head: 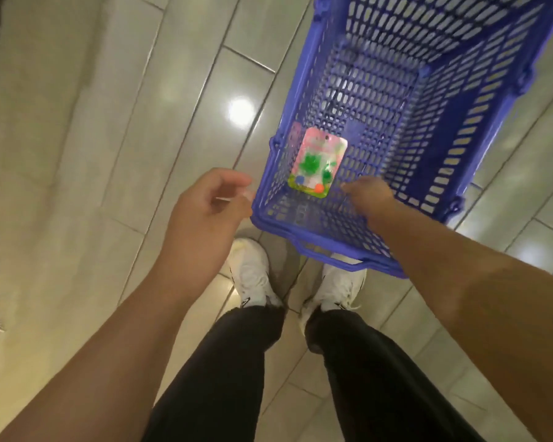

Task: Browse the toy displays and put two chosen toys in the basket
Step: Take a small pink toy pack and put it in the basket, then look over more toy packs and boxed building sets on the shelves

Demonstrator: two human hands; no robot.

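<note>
Head view, toy pack (317,162) in basket (434,173), beside right grip (369,194), fingers unclear.

Ahead of my right hand (369,194) the basket (434,161) lies open, only the toy card (318,162) just left of it.

- Shiny pale grey floor tiles (77,122) with a bright round light spot (240,110).
- Two white shoes (253,272).
- Black trousers (224,371).
</note>
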